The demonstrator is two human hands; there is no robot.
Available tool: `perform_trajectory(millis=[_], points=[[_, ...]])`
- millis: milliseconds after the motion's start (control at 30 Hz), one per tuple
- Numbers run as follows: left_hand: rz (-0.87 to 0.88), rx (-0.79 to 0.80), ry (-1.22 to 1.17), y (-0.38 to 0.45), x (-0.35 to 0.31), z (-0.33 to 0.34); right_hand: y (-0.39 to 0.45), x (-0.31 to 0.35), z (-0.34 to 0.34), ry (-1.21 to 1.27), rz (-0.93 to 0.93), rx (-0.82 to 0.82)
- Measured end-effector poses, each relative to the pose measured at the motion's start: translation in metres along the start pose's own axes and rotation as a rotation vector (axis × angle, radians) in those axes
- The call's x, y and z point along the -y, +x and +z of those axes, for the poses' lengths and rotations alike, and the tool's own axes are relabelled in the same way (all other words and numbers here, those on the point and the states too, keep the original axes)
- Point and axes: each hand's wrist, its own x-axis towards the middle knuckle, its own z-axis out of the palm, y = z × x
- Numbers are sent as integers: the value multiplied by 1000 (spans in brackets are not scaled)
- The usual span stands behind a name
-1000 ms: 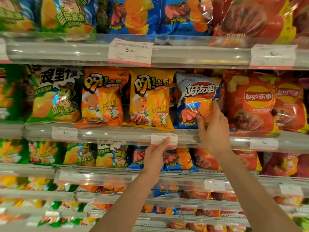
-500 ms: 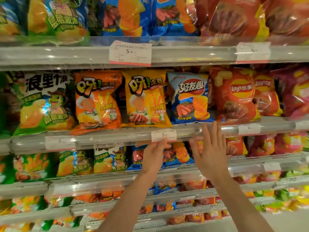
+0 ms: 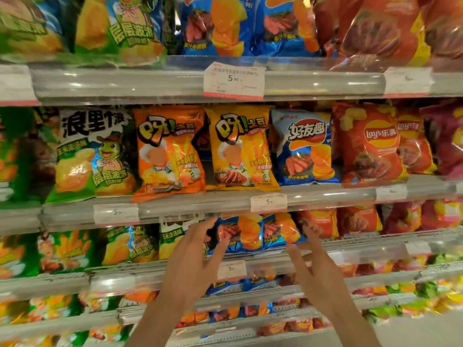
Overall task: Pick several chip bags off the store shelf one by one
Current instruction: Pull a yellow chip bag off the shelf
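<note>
- Both hands reach at the shelves: left hand (image 3: pixel 194 261) and right hand (image 3: pixel 317 265), fingers spread, holding nothing.
- Between them (lower shelf) stand small blue chip bags (image 3: pixel 250 234).

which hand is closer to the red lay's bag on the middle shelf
Right. The right hand is below the red Lay's bag, slightly to its left, one shelf down. The left hand is also a shelf lower but much farther left. Neither touches it.
</note>
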Motion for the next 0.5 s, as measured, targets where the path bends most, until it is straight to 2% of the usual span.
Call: perform_trajectory(millis=[133,333,400,500], points=[[73,-127,28,25,-22,-24,25,16,-32,-43,-111,-109],[169,-191,53,89,-58,-49,84,56,-73,-175,-272,-198],[143,-181,39,108,-67,-51,106,70,-77,-222,-313,-181],[27,-71,37,133,-75,-46,137,92,-75,-257,-373,-139]])
